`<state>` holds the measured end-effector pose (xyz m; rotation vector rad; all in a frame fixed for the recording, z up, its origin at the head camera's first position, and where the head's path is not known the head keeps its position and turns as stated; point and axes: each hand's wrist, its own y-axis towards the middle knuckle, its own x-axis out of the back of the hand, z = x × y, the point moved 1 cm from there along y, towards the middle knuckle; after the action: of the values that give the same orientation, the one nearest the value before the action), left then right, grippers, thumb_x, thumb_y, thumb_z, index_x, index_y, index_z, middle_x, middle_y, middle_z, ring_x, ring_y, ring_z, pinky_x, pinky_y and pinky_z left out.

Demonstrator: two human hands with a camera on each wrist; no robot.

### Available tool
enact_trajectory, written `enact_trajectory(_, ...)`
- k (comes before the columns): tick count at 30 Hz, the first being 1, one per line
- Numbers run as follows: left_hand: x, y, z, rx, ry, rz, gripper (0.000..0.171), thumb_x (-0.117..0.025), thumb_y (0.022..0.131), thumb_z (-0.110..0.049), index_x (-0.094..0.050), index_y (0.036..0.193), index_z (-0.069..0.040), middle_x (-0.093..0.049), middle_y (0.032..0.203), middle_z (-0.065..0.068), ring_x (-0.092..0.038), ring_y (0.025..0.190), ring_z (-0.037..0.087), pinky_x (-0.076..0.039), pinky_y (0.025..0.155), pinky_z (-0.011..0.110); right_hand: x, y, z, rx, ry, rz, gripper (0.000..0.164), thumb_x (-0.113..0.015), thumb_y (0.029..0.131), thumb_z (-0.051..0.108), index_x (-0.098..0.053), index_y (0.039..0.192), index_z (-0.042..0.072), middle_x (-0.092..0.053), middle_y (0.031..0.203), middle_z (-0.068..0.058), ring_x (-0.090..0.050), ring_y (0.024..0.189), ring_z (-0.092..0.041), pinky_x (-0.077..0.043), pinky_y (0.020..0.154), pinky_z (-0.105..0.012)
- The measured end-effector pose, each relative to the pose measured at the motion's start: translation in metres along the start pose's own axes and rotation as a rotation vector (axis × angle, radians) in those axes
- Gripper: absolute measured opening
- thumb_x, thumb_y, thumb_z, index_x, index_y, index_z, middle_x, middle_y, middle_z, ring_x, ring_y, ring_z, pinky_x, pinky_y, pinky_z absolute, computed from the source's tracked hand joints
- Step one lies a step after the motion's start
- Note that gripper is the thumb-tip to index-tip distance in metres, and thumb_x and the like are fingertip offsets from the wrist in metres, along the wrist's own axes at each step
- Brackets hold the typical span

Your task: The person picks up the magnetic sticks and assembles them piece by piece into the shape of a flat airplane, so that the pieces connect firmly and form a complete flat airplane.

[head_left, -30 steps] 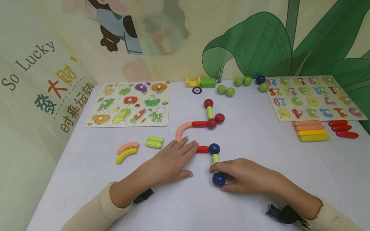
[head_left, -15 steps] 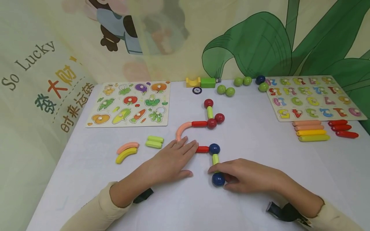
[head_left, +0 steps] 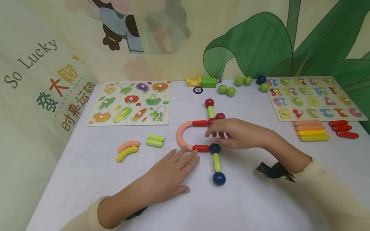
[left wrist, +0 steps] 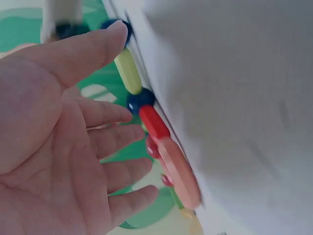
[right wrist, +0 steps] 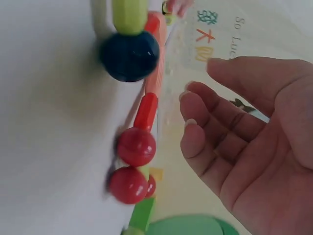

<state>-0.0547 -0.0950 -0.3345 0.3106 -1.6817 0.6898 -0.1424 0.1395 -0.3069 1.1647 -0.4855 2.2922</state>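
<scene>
On the white table lies a chain of toy rods and balls. A pink curved rod (head_left: 180, 134) joins two red rods (head_left: 201, 148). The lower one meets a blue ball (head_left: 215, 148), a light green rod (head_left: 216, 162) and another blue ball (head_left: 219, 178). The upper one leads to red balls (head_left: 220, 116) and a second green rod (head_left: 210, 111). My left hand (head_left: 170, 176), fingers straight, has its fingertips right by the lower red rod. My right hand (head_left: 235, 133) hovers between the blue and red balls, fingers loosely bent and holding nothing, partly covering one red ball.
Left lie curved rods (head_left: 127, 154) and short green rods (head_left: 155, 143). Behind stand a vegetable puzzle board (head_left: 165, 120), green balls (head_left: 230, 91) and a yellow-green block toy (head_left: 208, 82). A number puzzle board (head_left: 315, 119), long rods (head_left: 314, 138) and red rods (head_left: 347, 134) lie right.
My right hand has let go of the lower green rod and blue ball and moved up toward the red balls. My left hand has slid slightly down, uncovering the pink curve and red rod.
</scene>
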Motion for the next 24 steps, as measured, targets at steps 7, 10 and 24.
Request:
enact_trajectory(7,-0.006,-0.014,-0.023,-0.197,-0.019,0.044,0.08,-0.051,0.084,-0.055,-0.016,0.146,-0.019,-0.012,0.15,-0.001,-0.007,0.136,0.024,-0.019,0.105,0.043,0.0,0.104,0.003,0.077,-0.098,0.118,0.028,-0.062,0.084,0.013,-0.062,0.112,0.017,-0.058,0.103,0.003,-0.051,0.082,-0.011,-0.046,0.071,-0.023)
enact_trajectory(10,-0.008,-0.015,-0.03,-0.253,0.001,0.054,0.078,-0.048,0.085,-0.055,-0.015,0.146,-0.019,-0.011,0.15,-0.002,-0.007,0.136,0.023,-0.019,0.105,0.04,-0.01,0.144,0.016,0.101,-0.156,0.176,0.029,-0.058,0.086,0.013,-0.061,0.115,0.018,-0.055,0.109,0.003,-0.05,0.087,-0.009,-0.043,0.076,-0.021)
enact_trajectory(24,-0.014,-0.023,-0.041,-0.424,0.025,-0.073,0.066,-0.042,0.091,-0.05,-0.027,0.142,-0.011,-0.024,0.146,0.003,-0.016,0.134,0.025,-0.025,0.103,0.037,-0.067,0.23,0.095,0.29,-0.234,0.419,0.012,-0.058,0.088,0.025,-0.066,0.096,0.023,-0.05,0.096,0.005,-0.043,0.087,-0.01,-0.035,0.074,-0.016)
